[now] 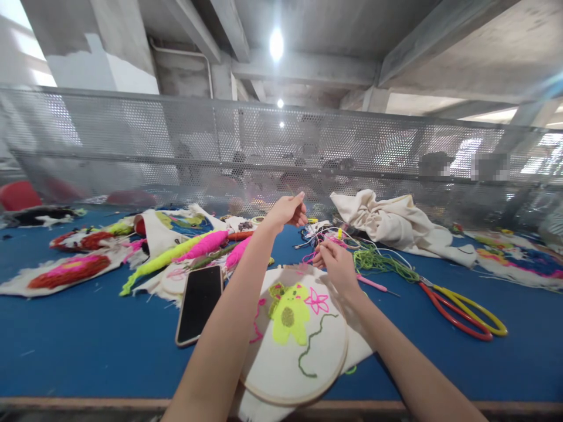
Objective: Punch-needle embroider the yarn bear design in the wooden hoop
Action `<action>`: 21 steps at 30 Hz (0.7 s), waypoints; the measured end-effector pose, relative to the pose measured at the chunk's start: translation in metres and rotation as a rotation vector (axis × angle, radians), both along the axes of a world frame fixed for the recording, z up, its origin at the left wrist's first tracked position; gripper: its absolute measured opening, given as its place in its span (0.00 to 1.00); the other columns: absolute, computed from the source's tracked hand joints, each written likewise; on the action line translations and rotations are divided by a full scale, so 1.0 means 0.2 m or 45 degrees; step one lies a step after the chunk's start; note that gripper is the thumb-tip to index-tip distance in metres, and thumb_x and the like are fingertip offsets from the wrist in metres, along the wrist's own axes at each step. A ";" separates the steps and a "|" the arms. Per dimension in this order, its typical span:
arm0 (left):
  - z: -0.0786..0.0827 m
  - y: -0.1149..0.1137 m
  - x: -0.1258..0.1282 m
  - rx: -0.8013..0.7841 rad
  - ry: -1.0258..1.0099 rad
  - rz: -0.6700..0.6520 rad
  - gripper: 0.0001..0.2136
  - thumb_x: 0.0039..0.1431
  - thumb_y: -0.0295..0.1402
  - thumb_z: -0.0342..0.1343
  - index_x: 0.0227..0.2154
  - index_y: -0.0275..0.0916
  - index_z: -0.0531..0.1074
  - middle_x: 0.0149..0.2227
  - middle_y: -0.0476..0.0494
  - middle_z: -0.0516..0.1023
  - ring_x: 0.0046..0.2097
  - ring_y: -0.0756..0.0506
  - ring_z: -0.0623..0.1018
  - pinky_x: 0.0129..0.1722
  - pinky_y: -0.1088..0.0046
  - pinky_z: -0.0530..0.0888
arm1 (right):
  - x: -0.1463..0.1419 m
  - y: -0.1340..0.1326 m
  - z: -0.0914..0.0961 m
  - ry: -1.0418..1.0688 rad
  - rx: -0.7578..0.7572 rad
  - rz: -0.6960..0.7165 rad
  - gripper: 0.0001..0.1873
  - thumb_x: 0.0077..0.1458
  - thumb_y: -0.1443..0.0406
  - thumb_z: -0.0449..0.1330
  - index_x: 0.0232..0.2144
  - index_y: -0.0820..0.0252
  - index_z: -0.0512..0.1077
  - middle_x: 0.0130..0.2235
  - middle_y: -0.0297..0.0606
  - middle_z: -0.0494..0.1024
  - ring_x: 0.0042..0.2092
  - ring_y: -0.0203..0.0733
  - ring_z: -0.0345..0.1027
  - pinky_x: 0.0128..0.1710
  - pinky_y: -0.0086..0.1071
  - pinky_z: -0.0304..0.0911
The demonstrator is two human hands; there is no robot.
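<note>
An embroidery hoop (328, 369) with white cloth lies at the table's near edge. On the cloth are a neon-yellow stitched figure (290, 316), a pink flower outline (316, 301) and a green wavy line. My left hand (285, 212) is raised above the table's far side, fingers pinched together as if on a thread too thin to make out. My right hand (334, 261) rests at the hoop's far rim, fingers pinched on pink thread.
A black phone (200, 303) lies left of the hoop. Red and yellow scissors (461, 308) lie to the right, near tangled green thread (378, 261). Yarn skeins (193, 249), stitched cloth pieces and a crumpled cream cloth (396, 223) cover the blue table (88, 340). A perforated metal screen (176, 140) stands behind.
</note>
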State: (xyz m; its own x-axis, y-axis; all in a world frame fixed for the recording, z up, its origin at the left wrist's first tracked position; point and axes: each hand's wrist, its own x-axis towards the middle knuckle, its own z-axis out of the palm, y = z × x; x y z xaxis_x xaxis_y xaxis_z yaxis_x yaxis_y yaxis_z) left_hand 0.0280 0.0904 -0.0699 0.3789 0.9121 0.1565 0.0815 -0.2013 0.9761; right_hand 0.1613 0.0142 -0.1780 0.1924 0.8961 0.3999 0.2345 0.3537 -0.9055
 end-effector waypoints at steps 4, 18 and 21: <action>0.00 0.00 0.01 -0.005 -0.068 -0.012 0.21 0.61 0.45 0.45 0.19 0.35 0.64 0.13 0.48 0.71 0.15 0.54 0.69 0.20 0.79 0.65 | 0.00 0.00 0.00 0.033 -0.012 0.028 0.09 0.50 0.61 0.51 0.25 0.59 0.67 0.19 0.32 0.72 0.21 0.36 0.67 0.22 0.28 0.64; 0.00 -0.03 0.01 0.138 0.128 -0.196 0.12 0.57 0.34 0.55 0.21 0.34 0.68 0.17 0.50 0.71 0.20 0.55 0.70 0.23 0.79 0.66 | 0.01 -0.01 0.03 0.127 -0.039 0.025 0.10 0.48 0.59 0.53 0.25 0.60 0.67 0.18 0.32 0.72 0.19 0.35 0.66 0.19 0.26 0.61; -0.02 -0.06 0.06 0.092 0.219 -0.155 0.11 0.55 0.28 0.56 0.19 0.33 0.67 0.16 0.49 0.71 0.21 0.53 0.73 0.26 0.76 0.70 | 0.01 0.00 0.02 0.117 -0.027 0.005 0.10 0.48 0.58 0.54 0.25 0.60 0.67 0.18 0.32 0.72 0.19 0.35 0.66 0.20 0.27 0.61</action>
State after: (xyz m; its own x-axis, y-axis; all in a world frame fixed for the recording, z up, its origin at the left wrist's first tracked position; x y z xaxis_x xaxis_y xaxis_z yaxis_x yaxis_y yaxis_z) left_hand 0.0390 0.0786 -0.0731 0.5120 0.8470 0.1432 0.2165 -0.2886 0.9327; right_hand 0.1633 0.0137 -0.1732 0.2240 0.9050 0.3616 0.1484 0.3351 -0.9304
